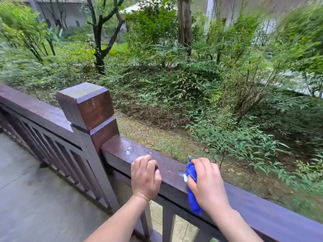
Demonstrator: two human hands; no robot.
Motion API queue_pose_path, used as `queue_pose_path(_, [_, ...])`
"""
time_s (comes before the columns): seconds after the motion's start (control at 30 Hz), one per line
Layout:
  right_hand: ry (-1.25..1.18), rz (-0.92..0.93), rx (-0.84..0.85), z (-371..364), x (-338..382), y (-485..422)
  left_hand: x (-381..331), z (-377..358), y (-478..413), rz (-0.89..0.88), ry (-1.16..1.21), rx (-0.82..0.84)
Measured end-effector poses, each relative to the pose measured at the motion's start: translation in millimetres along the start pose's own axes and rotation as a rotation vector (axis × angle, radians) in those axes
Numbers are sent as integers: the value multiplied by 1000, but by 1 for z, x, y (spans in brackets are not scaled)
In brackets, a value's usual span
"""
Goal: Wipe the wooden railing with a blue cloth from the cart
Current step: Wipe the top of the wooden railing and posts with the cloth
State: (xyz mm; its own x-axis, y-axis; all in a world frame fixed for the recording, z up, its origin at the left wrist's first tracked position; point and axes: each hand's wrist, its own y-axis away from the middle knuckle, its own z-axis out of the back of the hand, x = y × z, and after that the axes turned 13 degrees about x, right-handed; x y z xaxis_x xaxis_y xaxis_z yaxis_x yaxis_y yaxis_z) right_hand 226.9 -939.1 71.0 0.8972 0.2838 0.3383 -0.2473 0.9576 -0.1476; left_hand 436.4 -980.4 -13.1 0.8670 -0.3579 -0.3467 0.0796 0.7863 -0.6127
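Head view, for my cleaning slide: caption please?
Right hand presses blue cloth on wooden railing; left hand rests alongside.

Two hands [146, 177] [208, 185] — one cloth [192, 191] — one railing [174, 172]

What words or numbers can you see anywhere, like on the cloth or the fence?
None: no words, numbers or signs can be read in this picture.
The blue cloth in the right hand shows no readable label.
The railing and post are bare wood; the pale bits on the rail carry no writing.
The far buildings are blurred.
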Motion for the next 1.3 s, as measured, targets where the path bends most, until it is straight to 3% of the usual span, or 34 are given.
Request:
queue_pose_path(0.13, [21, 70, 49, -6, 1, 15, 3, -2, 2, -28, 1, 29])
queue_pose_path(0.3, [-15, -83, -32, -9, 16, -6, -2, 6, 2, -7, -18, 67])
queue_pose_path(0.43, [1, 44, 26, -18, 25, -7, -11, 32, -10, 3, 63, 138])
queue_pose_path(0.5, [-20, 16, 6, -15, 24, -13, -1, 64, -31, -75, 72, 68])
queue_pose_path(0.63, [-12, 28, -20, -23, 37, -15, 50, 147, -112, -134, -329, -198])
queue_pose_path(0.73, [32, 95, -1, -25, 33, -14, 88, 189, -163, -10, -625, -61])
queue_pose_path(0.83, [1, -12, -35, -20, 36, -29, 106, 200, -178, 135, -727, 131])
queue_pose_path(0.9, [9, -31, -58, -23, 42, -30, 109, 200, -179, 158, -769, 147])
queue_pose_path(1.03, [22, 93, -26, -30, 26, -12, 121, 192, -182, 69, -803, 2])
queue_pose_path(1.2, [11, -72, -54, -25, 39, -40, 131, 187, -183, -25, -758, -167])
queue_pose_path(1.3, [10, 93, -42, -37, 50, -31, 133, 185, -182, -37, -746, -223])
